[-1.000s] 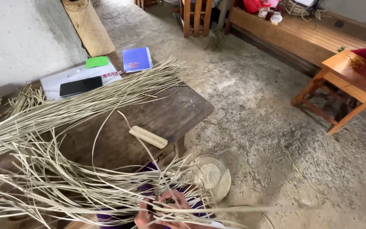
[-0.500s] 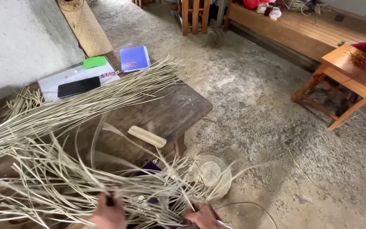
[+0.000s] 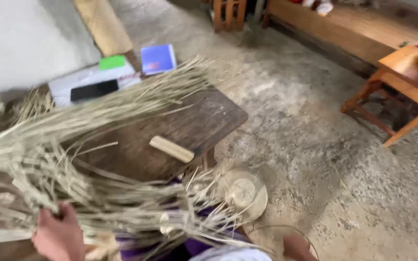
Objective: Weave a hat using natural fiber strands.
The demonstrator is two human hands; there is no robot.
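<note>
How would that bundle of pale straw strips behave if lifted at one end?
The straw strips would probably flop: the loose ends already bend and splay by the left hand. They look thin and dry, so likely light, and some may slip out.

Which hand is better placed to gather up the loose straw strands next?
Probably the left hand: it already sits among the straw strands, seemingly gripping them. Little of the right hand shows at the frame's bottom edge, apart from the bundle, near the small woven disc.

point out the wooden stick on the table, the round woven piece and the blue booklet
wooden stick (image 3: 171, 149): head view, middle of its pale length.
round woven piece (image 3: 243, 192): head view, centre of the disc, on the floor by the table.
blue booklet (image 3: 158, 59): head view, middle of its cover.
</note>
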